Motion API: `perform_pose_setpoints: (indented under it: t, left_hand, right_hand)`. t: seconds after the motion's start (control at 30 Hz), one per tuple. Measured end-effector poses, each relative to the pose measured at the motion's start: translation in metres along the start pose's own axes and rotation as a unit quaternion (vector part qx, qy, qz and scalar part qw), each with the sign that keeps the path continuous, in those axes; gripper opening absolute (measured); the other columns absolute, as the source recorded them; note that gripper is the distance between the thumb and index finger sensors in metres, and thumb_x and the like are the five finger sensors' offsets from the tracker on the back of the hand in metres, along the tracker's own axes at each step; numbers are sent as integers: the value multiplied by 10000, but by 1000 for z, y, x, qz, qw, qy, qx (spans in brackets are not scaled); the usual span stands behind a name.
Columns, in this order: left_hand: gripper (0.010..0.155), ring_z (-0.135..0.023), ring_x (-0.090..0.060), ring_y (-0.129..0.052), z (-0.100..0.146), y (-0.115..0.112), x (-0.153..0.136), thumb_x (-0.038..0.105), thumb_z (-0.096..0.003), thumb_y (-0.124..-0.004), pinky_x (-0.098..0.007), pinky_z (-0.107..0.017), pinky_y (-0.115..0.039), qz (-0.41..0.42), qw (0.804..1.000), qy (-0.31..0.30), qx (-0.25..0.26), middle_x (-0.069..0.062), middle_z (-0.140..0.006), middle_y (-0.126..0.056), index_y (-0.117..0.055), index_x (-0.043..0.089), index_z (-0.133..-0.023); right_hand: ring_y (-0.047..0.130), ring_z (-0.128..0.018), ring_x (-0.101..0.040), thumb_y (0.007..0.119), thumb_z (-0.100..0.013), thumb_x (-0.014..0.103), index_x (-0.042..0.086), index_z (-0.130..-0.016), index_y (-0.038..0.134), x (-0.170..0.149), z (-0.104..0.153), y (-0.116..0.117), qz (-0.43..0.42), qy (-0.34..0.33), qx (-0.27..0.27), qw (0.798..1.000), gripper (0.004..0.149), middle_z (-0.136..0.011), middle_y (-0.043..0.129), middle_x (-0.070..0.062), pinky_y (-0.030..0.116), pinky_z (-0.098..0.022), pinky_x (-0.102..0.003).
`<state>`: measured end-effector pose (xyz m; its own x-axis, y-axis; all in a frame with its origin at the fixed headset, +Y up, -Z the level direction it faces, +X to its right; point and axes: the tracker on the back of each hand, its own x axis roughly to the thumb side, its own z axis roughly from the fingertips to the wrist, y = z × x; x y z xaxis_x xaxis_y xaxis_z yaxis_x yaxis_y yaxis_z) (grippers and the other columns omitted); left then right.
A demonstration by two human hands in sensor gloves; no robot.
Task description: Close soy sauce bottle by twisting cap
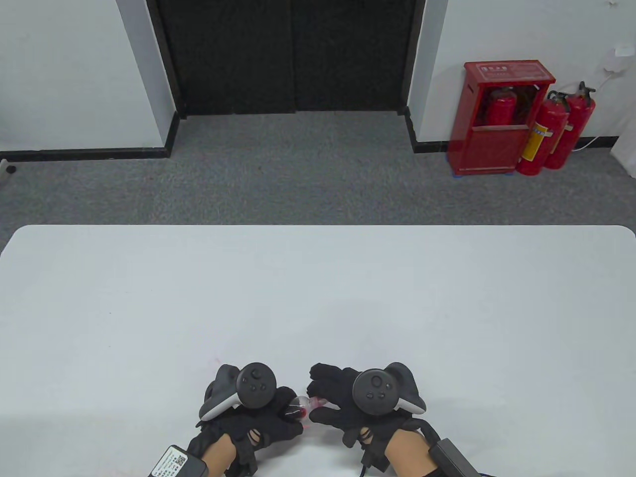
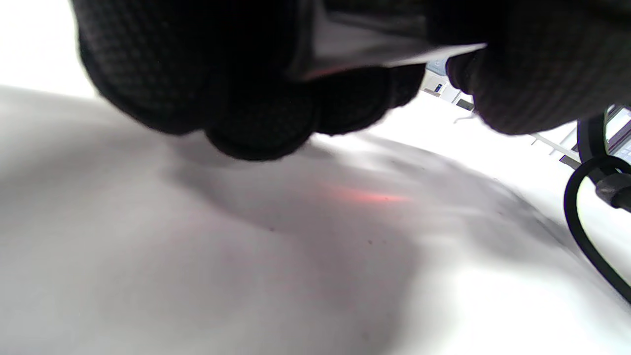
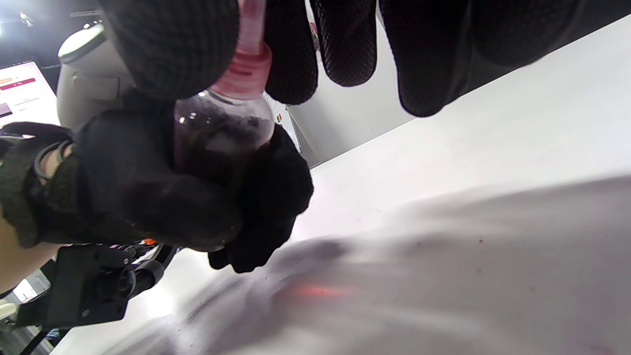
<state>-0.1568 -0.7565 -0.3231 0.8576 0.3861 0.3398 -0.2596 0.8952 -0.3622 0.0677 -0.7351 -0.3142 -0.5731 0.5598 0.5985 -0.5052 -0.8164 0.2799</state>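
A small clear soy sauce bottle (image 1: 301, 406) with dark liquid lies tilted between my hands, just above the table's front edge. My left hand (image 1: 283, 415) grips its body, and the fingers wrap around it in the right wrist view (image 3: 148, 192). The bottle (image 3: 222, 138) has a pink neck ring, and above it is the pink cap (image 3: 251, 19). My right hand (image 1: 318, 397) pinches the cap between thumb and fingers (image 3: 345, 44). In the left wrist view only my gloved fingers (image 2: 256, 98) and a pale strip of the bottle (image 2: 369, 44) show.
The white table (image 1: 318, 298) stretches away bare in front of the hands. Cables and sensor boxes hang at both wrists near the front edge (image 1: 447, 454). Beyond the table there is grey carpet and a red fire extinguisher cabinet (image 1: 502, 119).
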Motion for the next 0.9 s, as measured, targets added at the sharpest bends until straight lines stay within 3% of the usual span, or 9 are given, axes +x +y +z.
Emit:
perform_pose_setpoints:
  t: [0.23,0.33,0.4,0.6,0.9]
  left_hand:
    - [597,-558,-142,-1109,0,-1,1,699,-343,-929,-365,-388,-926,0,1000,-1,-3,173,-734,-996,-831,419,-861]
    - [599,-559,-141,-1109,1,0,1,702,-345,-926,-365,-388,-927,4,1000,-1,-2,175,-736,-994,-829,418,-863]
    - [598,-559,-141,-1109,1,1,1,702,-345,-925,-364,-388,-927,6,1000,-1,-1,175,-736,-994,-828,419,-863]
    - [598,-561,-139,-1109,1,1,0,704,-346,-923,-364,-390,-926,19,1000,-3,-2,176,-738,-992,-826,421,-864]
    - [598,-561,-139,-1108,1,1,-2,705,-348,-921,-362,-390,-926,48,999,-5,-9,177,-739,-991,-824,422,-865]
  right_hand:
    - [885,-669,-466,777,-366,556,196,-875,810,-1,-1,-1,-2,9,2,1000,625,-1061,741,-116,726,-438,-631]
    - [848,-713,-475,764,-332,593,246,-999,663,-1,1,-6,-24,17,16,999,758,-1125,628,-118,707,-458,-636]
    - [836,-727,-477,798,-339,559,303,-1032,594,-1,4,-11,-32,5,-2,999,766,-1147,577,-109,701,-464,-636]
    - [822,-746,-470,879,-386,421,372,-997,622,8,4,-14,-17,-14,3,1000,664,-1158,545,-81,692,-476,-634]
    - [843,-722,-472,882,-386,407,331,-958,703,16,4,-16,18,-20,-11,1000,604,-1133,613,-85,699,-463,-638]
